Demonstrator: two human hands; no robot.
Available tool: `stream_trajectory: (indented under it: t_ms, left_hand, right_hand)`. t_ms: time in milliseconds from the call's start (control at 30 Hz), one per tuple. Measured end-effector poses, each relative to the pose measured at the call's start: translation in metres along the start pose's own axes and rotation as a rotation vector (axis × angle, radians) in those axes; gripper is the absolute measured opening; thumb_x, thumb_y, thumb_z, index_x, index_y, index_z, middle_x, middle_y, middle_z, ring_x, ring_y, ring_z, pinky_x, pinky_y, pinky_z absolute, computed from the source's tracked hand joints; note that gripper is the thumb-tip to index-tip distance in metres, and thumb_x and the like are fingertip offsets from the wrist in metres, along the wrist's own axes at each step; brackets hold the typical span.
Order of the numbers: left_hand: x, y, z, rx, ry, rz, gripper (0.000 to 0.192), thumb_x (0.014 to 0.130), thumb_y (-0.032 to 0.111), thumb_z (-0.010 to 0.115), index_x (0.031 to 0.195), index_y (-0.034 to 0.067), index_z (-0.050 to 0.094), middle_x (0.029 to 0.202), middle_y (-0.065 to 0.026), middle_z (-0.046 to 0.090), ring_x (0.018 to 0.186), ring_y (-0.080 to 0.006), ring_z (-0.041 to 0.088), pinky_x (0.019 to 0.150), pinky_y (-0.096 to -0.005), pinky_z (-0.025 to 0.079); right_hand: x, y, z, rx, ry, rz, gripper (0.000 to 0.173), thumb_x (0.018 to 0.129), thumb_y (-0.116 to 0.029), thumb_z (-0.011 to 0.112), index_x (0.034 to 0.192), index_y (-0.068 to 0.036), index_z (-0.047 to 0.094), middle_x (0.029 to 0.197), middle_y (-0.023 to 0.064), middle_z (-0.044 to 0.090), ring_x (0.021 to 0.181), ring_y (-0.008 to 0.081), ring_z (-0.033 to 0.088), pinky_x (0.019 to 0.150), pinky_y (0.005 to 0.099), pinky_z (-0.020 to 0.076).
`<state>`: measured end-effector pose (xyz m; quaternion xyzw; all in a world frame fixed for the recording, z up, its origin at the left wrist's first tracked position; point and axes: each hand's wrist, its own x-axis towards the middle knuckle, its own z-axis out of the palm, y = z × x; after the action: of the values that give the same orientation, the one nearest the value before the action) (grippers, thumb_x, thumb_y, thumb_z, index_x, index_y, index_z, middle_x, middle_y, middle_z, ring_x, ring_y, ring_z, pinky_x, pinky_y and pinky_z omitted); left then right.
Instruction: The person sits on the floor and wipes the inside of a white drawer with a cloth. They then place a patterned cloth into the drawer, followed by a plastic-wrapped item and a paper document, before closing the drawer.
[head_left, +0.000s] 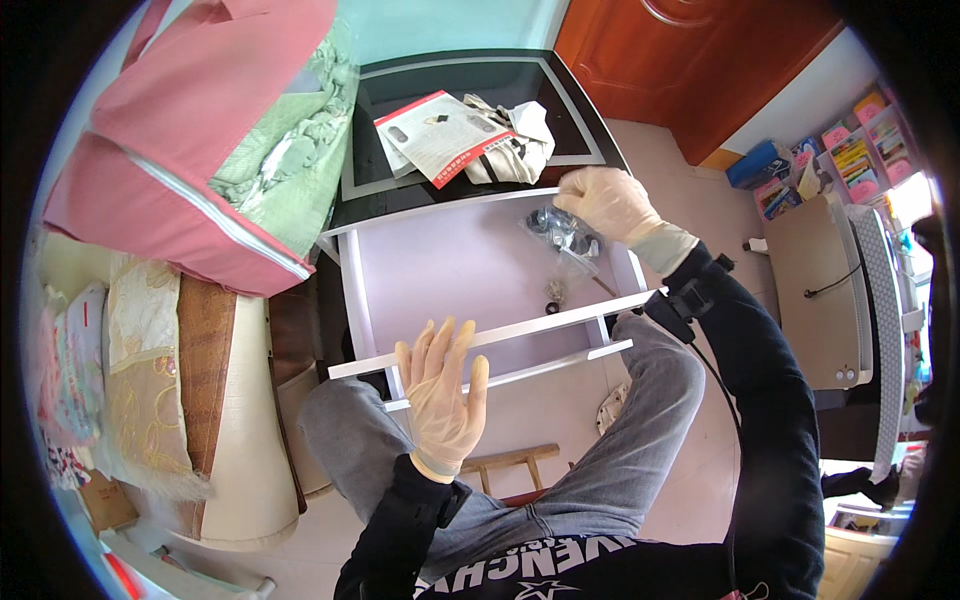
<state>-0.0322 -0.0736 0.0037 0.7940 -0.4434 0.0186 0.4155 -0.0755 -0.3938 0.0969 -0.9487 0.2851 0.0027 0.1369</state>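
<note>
An open drawer (465, 262) with a pale lilac bottom and white edges is pulled out before me. My left hand (442, 397), in a thin cream glove, is at its front edge with fingers spread and nothing in the palm. Gloved as well, my right hand (604, 199) hovers over the drawer's back right corner, its fingers curled; whether they hold something is hidden. Beside it lies a clear plastic bag (562, 232) with dark items inside. A small dark ring (553, 308) and a thin brown stick (604, 286) lie nearer the drawer front.
On the black cabinet top (480, 71) rest a printed leaflet (442, 135) and a crumpled cream cloth bag (517, 150). A pink storage bag (187, 142) with green bedding stands left, above a cream padded bed edge (240, 420). A wooden door (690, 60) is at the back right.
</note>
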Motion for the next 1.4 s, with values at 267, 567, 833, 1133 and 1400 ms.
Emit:
stream_trajectory:
  t_ms: [267,567,833,1133,1400]
  left_hand:
    - [-0.003,-0.006,-0.001,0.027,0.023,0.059,0.042,0.091,0.016,0.067,0.132,0.011,0.061,0.132,-0.0142,0.06,0.129,-0.037,0.051,0.116,-0.058,0.025]
    - [-0.005,-0.008,-0.01,0.021,-0.033,0.085,0.048,0.092,0.015,0.064,0.139,0.011,0.054,0.141,-0.0149,0.054,0.133,-0.0353,0.047,0.116,-0.0566,0.025]
    - [-0.005,-0.011,-0.021,-0.165,-0.002,0.062,0.042,0.095,0.017,0.064,0.135,0.007,0.058,0.141,-0.0168,0.055,0.128,-0.0354,0.053,0.116,-0.0529,0.03]
    - [0.077,-0.044,-0.04,-1.022,0.189,-0.491,0.063,0.101,0.044,0.057,0.139,-0.005,0.046,0.13,-0.0199,0.058,0.111,-0.0281,0.065,0.089,-0.0374,0.056]
    - [0.141,-0.091,-0.008,-1.235,-0.122,-0.668,0.051,0.101,0.042,0.059,0.12,-0.005,0.059,0.09,-0.0162,0.068,0.072,-0.0256,0.071,0.064,-0.0359,0.059]
  right_hand:
    - [0.065,-0.073,0.029,-0.35,0.358,-0.158,0.053,0.083,-0.034,0.07,0.132,-0.017,0.061,0.107,0.0124,0.068,0.103,0.031,0.066,0.084,0.0424,0.0542]
    - [0.108,-0.117,0.042,-0.32,0.331,-0.192,0.02,0.091,-0.022,0.06,0.098,-0.015,0.077,0.103,0.0097,0.071,0.093,0.0306,0.071,0.078,0.0414,0.0571]
    - [0.065,-0.116,0.075,-0.424,0.255,-0.374,0.019,0.086,-0.022,0.063,0.089,-0.007,0.074,0.088,0.0129,0.071,0.083,0.0319,0.072,0.07,0.0443,0.0567]
    - [0.023,-0.105,0.079,-0.294,0.38,-0.477,0.018,0.086,-0.028,0.065,0.09,-0.012,0.072,0.086,0.0096,0.067,0.081,0.0303,0.07,0.066,0.0451,0.0552]
    - [0.0,-0.101,0.074,-0.216,0.482,-0.623,0.016,0.086,-0.03,0.066,0.088,-0.014,0.069,0.081,0.0078,0.065,0.073,0.0285,0.067,0.059,0.0439,0.0521]
